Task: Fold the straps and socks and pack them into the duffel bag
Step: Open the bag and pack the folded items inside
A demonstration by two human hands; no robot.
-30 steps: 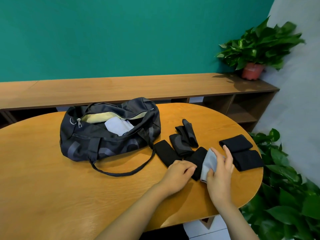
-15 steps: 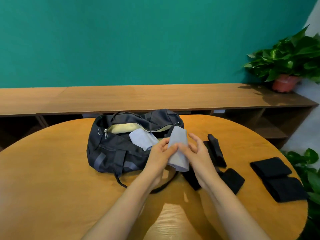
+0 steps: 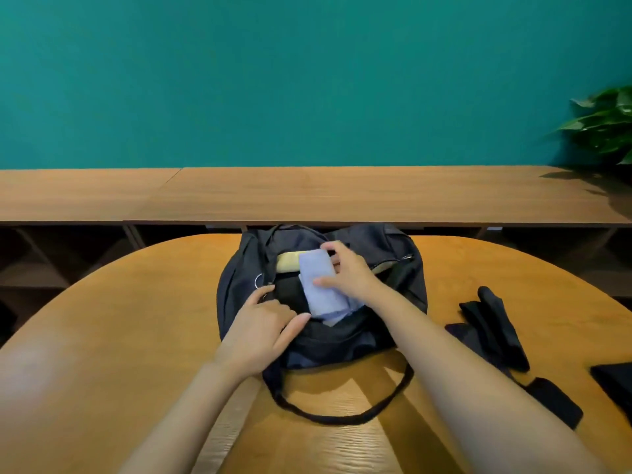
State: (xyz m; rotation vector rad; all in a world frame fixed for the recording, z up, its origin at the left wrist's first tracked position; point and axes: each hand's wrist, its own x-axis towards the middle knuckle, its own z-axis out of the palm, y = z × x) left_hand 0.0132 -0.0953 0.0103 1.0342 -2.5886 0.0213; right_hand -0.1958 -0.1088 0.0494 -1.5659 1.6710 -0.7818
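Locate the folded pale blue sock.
Head view, centre: the folded pale blue sock sits in the mouth of the open duffel bag, gripped by the right hand.

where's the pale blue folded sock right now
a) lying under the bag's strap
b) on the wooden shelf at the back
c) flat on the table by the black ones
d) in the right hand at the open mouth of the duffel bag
d: the right hand pinches the pale blue folded sock between thumb and fingers, right at the open mouth of the duffel bag.
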